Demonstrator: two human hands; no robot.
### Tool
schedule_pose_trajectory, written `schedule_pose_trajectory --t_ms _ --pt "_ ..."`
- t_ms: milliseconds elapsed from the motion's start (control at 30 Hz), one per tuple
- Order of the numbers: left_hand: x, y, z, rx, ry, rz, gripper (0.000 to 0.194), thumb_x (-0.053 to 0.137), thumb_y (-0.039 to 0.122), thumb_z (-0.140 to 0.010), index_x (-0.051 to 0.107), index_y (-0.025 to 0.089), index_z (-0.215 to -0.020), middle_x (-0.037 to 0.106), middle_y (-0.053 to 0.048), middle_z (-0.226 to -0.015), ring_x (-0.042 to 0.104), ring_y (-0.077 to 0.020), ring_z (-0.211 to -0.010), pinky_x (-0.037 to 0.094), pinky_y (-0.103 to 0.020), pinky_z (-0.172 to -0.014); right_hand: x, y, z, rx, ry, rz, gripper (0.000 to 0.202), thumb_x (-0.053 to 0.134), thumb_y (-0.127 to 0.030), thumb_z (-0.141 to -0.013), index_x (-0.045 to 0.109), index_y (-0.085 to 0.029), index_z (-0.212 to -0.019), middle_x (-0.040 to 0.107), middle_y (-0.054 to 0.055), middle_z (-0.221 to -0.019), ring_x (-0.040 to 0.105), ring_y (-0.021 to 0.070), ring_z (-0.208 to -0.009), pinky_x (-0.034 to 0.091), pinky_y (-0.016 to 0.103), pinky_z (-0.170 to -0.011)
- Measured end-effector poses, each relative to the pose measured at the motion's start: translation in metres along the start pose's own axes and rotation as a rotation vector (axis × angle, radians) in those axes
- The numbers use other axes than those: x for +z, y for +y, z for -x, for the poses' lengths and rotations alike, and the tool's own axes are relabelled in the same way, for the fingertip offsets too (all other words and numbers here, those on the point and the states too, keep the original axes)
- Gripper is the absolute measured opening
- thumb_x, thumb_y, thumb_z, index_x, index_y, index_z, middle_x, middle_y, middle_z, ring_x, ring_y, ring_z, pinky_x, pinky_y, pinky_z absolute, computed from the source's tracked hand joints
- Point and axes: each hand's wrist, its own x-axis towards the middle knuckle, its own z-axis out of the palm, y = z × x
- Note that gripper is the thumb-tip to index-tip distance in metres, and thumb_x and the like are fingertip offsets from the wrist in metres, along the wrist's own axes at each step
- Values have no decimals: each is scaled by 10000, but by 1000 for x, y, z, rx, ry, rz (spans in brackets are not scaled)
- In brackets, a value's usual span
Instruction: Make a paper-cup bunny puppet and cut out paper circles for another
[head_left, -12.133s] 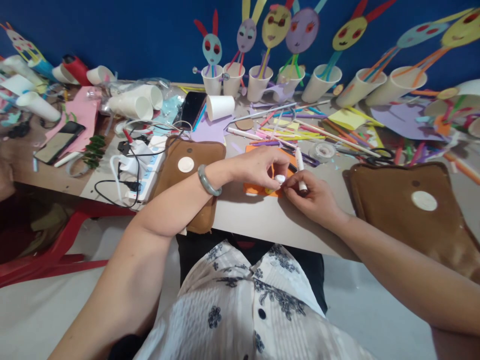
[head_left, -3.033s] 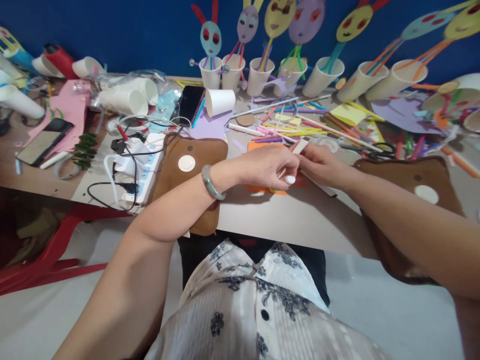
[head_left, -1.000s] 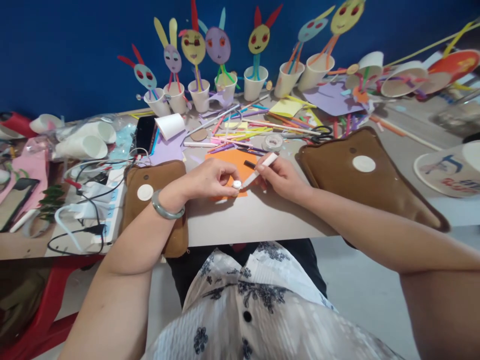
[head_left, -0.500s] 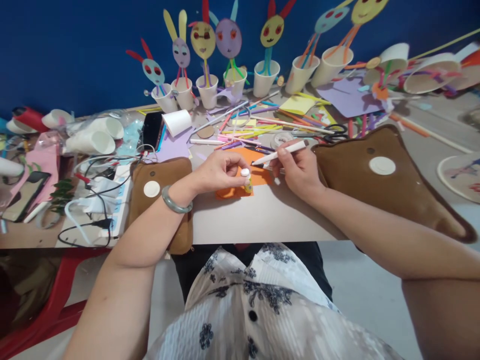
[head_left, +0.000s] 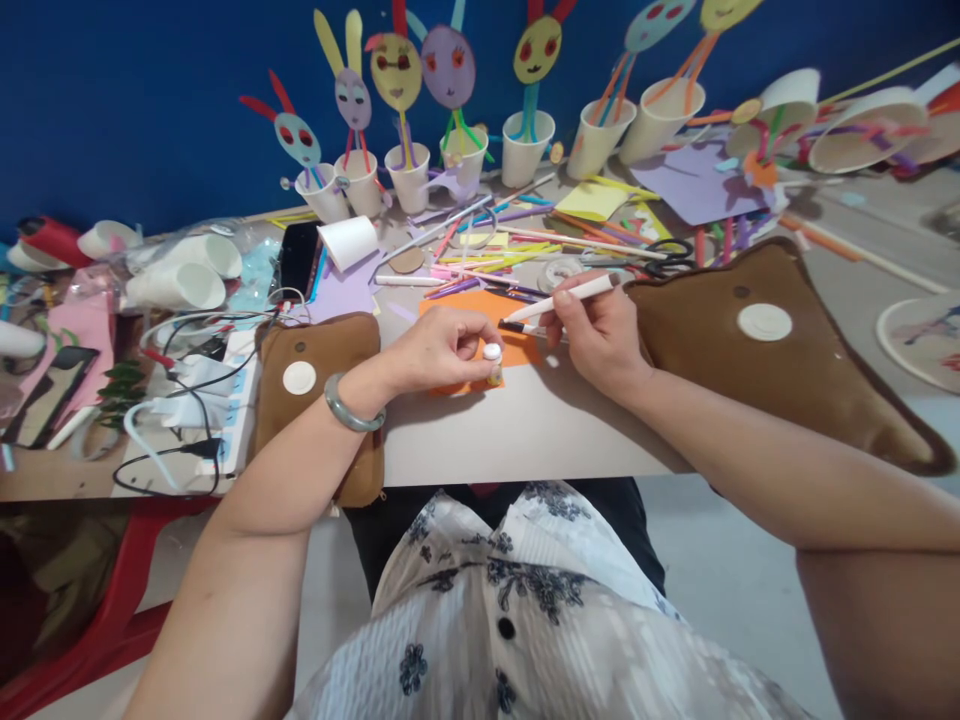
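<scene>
Between the thumb and fingers of my left hand (head_left: 450, 348) is a small white-topped piece (head_left: 492, 353) with a yellowish lower part. Its kind is too small to make out. My right hand (head_left: 604, 338) grips a white marker pen (head_left: 562, 298), its tip pointing left toward that piece without touching it. Just under it a second, black-tipped marker (head_left: 523, 327) also points left; whether my fingers hold it too is unclear. Orange paper (head_left: 471, 303) lies on the table beneath both hands, partly covered by them.
Paper cups with stick-legged paper faces (head_left: 528, 145) line the back. Pipe cleaners, black scissors (head_left: 667, 257) and a tape roll (head_left: 561, 272) lie before them. Brown pouches (head_left: 750, 370) flank my hands. A power strip (head_left: 238, 400) with cables and a phone (head_left: 298, 258) are left.
The whole view has shifted slightly. In my left hand, the small piece has turned a little, showing less yellow. Both hands keep their grip, and the marker stays close to the piece.
</scene>
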Motion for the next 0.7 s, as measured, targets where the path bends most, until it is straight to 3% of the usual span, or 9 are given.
schedule_pose_trajectory --t_ms 700 --pt "7 2 1 -12 21 0 186 775 286 -710 683 157 -808 412 101 -516 347 -59 -489 265 -217 -501 -1 1 1 13 -5 43 542 451 -784 -947 562 -294 -1150 656 61 -839 665 224 -696 544 418 -644"
